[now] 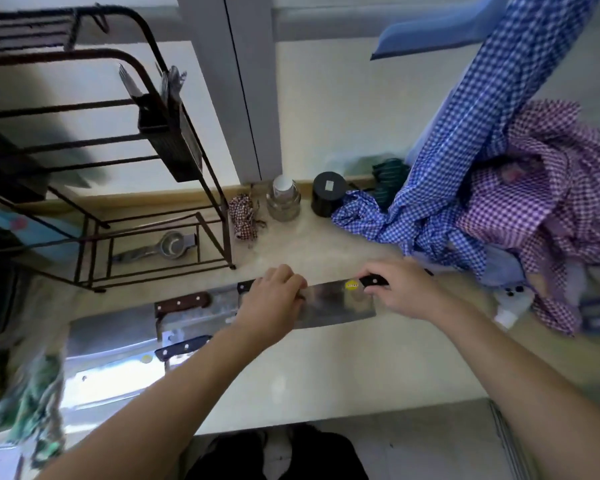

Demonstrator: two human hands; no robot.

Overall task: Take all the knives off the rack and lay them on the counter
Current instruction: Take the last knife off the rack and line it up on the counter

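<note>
A broad cleaver (333,306) with a yellow sticker and a black handle lies flat on the pale counter (326,368). My right hand (400,289) grips its black handle. My left hand (274,299) rests on the far end of its blade, fingers curled over the top edge. To the left lie three more cleavers: one with a brown handle (182,303), one with a black handle (184,346), and a big shiny blade (115,368) nearest the counter's left end. The dark metal rack (174,133) stands at the back left; blurred shapes at its left side cannot be made out.
A utensil holder with forks hangs on the rack. A metal squeezer (168,245) lies on the rack's bottom shelf. A glass jar (283,200) and a black canister (328,194) stand by the wall. Checked cloths (499,202) pile at the right, beside a white phone (515,299).
</note>
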